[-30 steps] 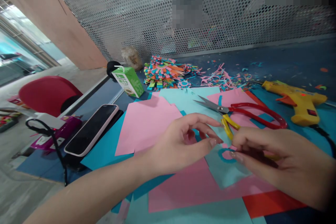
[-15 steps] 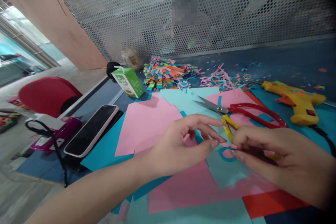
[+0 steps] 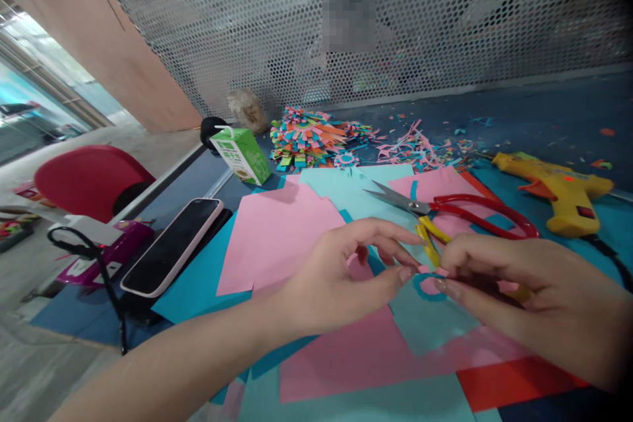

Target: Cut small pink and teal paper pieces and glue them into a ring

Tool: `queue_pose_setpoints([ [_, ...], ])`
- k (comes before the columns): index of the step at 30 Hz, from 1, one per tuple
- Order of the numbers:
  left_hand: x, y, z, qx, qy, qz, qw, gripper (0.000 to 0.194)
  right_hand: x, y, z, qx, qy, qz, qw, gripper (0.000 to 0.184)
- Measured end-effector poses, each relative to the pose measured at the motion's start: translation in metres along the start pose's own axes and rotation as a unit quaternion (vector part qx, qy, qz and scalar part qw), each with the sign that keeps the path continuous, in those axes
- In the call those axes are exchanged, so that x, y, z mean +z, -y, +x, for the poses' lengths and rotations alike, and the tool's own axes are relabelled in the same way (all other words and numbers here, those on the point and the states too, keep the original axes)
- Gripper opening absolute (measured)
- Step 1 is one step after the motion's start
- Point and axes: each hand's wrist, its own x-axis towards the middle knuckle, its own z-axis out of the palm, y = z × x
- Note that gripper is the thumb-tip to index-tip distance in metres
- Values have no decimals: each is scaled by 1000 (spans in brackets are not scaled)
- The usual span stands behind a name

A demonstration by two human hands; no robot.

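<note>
A small blue paper ring (image 3: 419, 289) with a pink middle and small pink pieces at its upper edge is between my hands. My right hand (image 3: 514, 293) pinches its right side with thumb and forefinger. At its left edge, the thumb and a bent finger of my left hand (image 3: 346, 270) close on it, with the forefinger stretched above. A yellow tool (image 3: 429, 247) pokes out behind my right fingers; most of it is hidden, so its kind is unclear. Just beyond lie open scissors (image 3: 475, 208) with red handles.
Pink sheets (image 3: 287, 231) and blue sheets cover the table under my hands. A yellow glue gun (image 3: 558, 191) lies right. Left are a phone (image 3: 173, 247) and a green drink carton (image 3: 242, 155). Fringed paper pieces (image 3: 309, 138) and scraps lie before a perforated metal screen (image 3: 277, 26).
The paper ring has tilted slightly and its scalloped edge shows more clearly between my fingers. Both hands have shifted only a little.
</note>
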Motion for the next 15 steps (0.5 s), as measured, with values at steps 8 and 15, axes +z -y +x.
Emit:
queue_pose_setpoints([
  [8, 0, -4, 0, 69, -15, 28, 997, 18, 1, -5, 1, 12, 19, 18, 1000, 30],
  [15, -1, -6, -1, 77, -14, 42, 996, 18, 0, 0, 0, 37, 23, 54, 998, 31],
])
